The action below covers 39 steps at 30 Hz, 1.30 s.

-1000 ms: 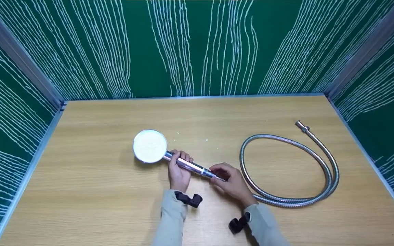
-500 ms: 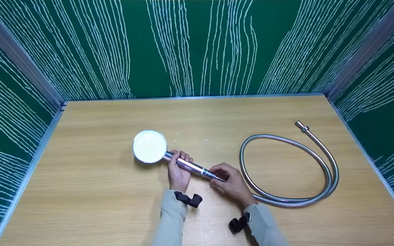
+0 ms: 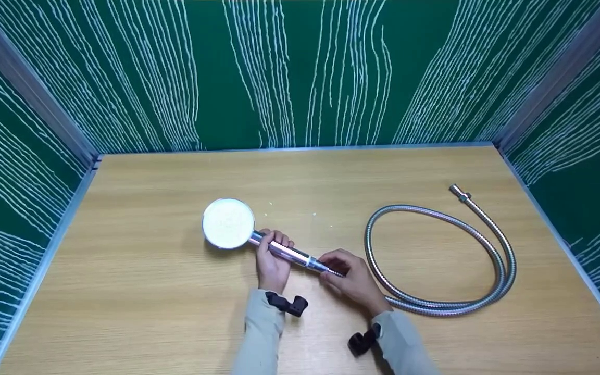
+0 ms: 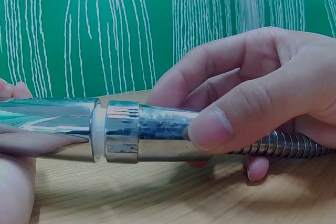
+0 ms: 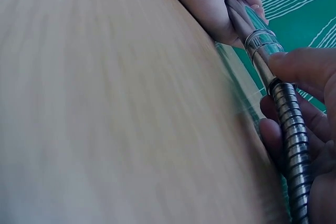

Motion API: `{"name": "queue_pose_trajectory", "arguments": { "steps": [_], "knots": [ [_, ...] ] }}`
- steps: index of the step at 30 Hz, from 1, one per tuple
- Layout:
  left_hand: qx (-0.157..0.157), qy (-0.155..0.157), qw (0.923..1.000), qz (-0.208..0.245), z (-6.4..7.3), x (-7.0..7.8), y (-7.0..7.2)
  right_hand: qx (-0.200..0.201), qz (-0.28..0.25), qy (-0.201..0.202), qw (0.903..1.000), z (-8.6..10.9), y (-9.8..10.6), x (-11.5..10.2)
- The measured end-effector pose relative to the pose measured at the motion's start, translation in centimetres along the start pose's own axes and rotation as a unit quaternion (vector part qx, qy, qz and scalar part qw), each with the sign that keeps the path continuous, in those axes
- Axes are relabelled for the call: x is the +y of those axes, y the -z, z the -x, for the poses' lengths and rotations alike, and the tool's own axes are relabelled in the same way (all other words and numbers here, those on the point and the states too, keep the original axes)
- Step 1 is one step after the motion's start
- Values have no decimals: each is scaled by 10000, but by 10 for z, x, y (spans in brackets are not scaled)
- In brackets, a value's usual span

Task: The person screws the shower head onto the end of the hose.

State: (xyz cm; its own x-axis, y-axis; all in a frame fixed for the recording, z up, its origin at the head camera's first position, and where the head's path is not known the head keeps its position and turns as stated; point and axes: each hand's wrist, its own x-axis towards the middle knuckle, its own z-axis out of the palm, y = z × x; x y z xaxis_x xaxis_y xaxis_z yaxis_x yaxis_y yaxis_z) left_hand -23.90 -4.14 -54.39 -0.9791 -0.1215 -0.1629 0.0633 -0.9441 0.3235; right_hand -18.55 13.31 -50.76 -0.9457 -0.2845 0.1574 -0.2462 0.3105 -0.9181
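My left hand (image 3: 274,263) grips the chrome handle of a shower head (image 3: 228,223), whose round white face points up at the left. At the handle's lower end, my right hand (image 3: 351,276) pinches the smooth metal connector (image 4: 168,132) of the shower hose (image 5: 294,135) between thumb and fingers. Connector and handle lie in one line, with a white ring (image 4: 98,132) showing between them. From the connector the ribbed hose runs back under my right palm, where part of it is hidden.
The rest of the hose lies coiled on the wooden table (image 3: 149,312) at the right, its free end (image 3: 460,192) toward the back. Small white specks (image 3: 314,213) dot the tabletop. Green walls (image 3: 300,73) with white lines enclose the back and sides.
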Motion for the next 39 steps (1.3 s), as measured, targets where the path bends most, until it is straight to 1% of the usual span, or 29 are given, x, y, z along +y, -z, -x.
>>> {"name": "queue_pose_trajectory", "arguments": {
  "steps": [1, 5, 8, 12, 18, 21, 27, 31, 35, 36, 39],
  "knots": [
    [-10, -3, 10000, -3, 0, 0, 0, 0, -5, 11, 10000, 0, 0, 1],
    [-16, -3, 10000, -36, 1, 0, 0, 44, 13, 45, 10000, -3, -3, 19],
    [4, 15, 10000, -37, 0, 0, -1, 88, 24, -11, 10000, -6, -5, 33],
    [32, 27, 10000, -15, 0, 1, -2, 106, -9, 46, 9999, -6, -4, 38],
    [29, 21, 10000, -31, 0, 1, -2, 119, 12, 237, 9996, -6, -4, 39],
    [-2, 12, 10000, -62, 0, 0, -2, 110, 2, 206, 9997, -6, -4, 38],
    [1, 3, 9999, -133, 1, 0, -2, 72, -25, 18, 10000, -6, -3, 37],
    [12, 5, 9999, -138, 1, 1, -2, 63, -9, 7, 10000, -5, -3, 37],
    [-70, -27, 9999, -132, 1, 0, -1, 77, -97, 18, 9999, -5, -3, 37],
    [-102, -40, 9998, -136, 1, 0, -1, 85, -101, 4, 9999, -5, -3, 36],
    [-148, -68, 9998, -116, 2, 0, -1, 88, -171, 68, 9998, -3, -2, 22]
  ]
}}
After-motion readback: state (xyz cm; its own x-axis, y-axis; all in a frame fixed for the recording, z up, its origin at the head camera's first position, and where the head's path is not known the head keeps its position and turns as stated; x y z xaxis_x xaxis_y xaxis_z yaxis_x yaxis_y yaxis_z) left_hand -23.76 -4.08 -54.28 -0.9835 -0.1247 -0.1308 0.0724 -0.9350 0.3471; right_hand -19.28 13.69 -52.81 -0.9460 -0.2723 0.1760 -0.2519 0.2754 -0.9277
